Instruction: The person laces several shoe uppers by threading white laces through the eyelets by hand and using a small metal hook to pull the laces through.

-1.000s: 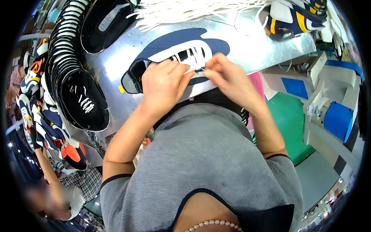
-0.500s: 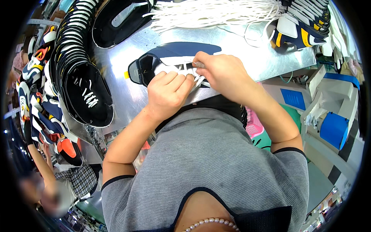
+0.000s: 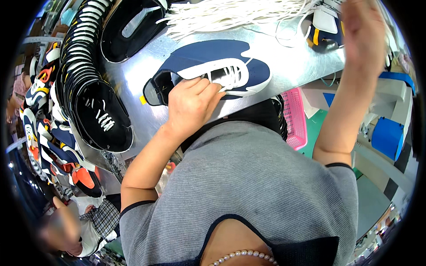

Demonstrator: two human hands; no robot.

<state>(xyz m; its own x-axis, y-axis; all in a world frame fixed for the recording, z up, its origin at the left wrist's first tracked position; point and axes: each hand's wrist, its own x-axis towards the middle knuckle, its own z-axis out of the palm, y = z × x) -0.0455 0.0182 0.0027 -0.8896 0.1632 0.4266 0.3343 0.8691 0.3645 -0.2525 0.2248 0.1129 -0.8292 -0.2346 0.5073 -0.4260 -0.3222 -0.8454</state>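
Note:
A navy and white shoe upper [image 3: 202, 53] lies on the metal table with its toe to the right. White lace [image 3: 230, 77] crosses its throat in several rows. My left hand [image 3: 191, 104] is closed on the near side of the upper, beside the lacing; the fingertips partly hide what they pinch. Out at the far right, my right hand [image 3: 366, 40] is raised and blurred, away from the upper. It overlaps the shoe pieces with white tongues [image 3: 326, 22] in the view, and whether it touches them or holds anything cannot be made out.
White laces [image 3: 235, 15] lie bundled along the table's far side. A nested stack of uppers [image 3: 95, 111] curves down the left, near another dark upper [image 3: 128, 31]. A pink basket [image 3: 295, 119] sits below the table edge. Someone else [image 3: 71, 226] is at lower left.
My right hand has left the lacing and swung up and out to the far right. My left hand stays on the upper, whose laced toe part is now uncovered.

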